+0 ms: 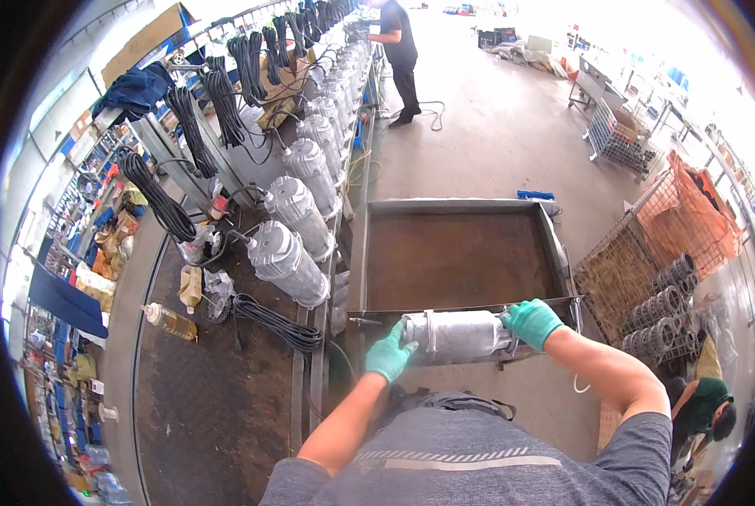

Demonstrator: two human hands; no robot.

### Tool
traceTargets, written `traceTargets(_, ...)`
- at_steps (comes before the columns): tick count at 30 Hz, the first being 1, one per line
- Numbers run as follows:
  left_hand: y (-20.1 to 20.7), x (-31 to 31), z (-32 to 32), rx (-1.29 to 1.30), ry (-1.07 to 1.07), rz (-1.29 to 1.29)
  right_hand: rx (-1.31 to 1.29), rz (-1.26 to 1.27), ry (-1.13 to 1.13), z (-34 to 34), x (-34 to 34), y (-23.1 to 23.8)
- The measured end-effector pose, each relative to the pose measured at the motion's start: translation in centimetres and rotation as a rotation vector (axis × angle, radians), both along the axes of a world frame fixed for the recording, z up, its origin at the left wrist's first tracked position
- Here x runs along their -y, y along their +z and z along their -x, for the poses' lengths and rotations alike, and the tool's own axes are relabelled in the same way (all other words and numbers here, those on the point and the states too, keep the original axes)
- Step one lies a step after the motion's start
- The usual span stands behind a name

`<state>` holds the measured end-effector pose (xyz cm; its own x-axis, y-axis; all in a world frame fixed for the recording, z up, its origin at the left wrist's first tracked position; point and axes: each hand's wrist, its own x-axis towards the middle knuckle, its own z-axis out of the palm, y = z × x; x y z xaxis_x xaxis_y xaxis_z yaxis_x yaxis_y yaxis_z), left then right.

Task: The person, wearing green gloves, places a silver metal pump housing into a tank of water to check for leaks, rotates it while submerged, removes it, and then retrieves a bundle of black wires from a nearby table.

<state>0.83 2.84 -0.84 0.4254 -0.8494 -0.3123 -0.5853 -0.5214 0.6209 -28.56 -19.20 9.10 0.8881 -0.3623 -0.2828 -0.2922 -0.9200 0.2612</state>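
A grey metal pump motor (462,335) lies on its side in front of me, across the near edge of an open metal tank (479,205). My left hand (390,354), in a green glove, grips its left end with the thumb along the housing. At the narrower right end, my right hand (531,323), gloved in green too, is closed around the end part. Its fingers partly hide what they hold there.
To my left, a row of upright pump motors (289,261) stands along the bench, with coiled black cables (154,194) hanging nearby. A bottle of yellowish liquid (171,322) and a loose cable coil (276,322) lie closer. Wire crates (622,287) and a crouching person (706,413) are at right; another person (399,59) stands far ahead.
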Motion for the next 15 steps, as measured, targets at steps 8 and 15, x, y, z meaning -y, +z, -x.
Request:
traceTargets(8, 1.1, 0.0, 0.4, 0.003, -0.007, -0.035, -0.210, -0.258, -0.403, -2.8, 0.3, 1.8)
traceTargets(15, 2.1, 0.4, 0.4, -0.004, -0.013, -0.064, -0.247, -0.199, -0.007, -1.8, 0.9, 2.3)
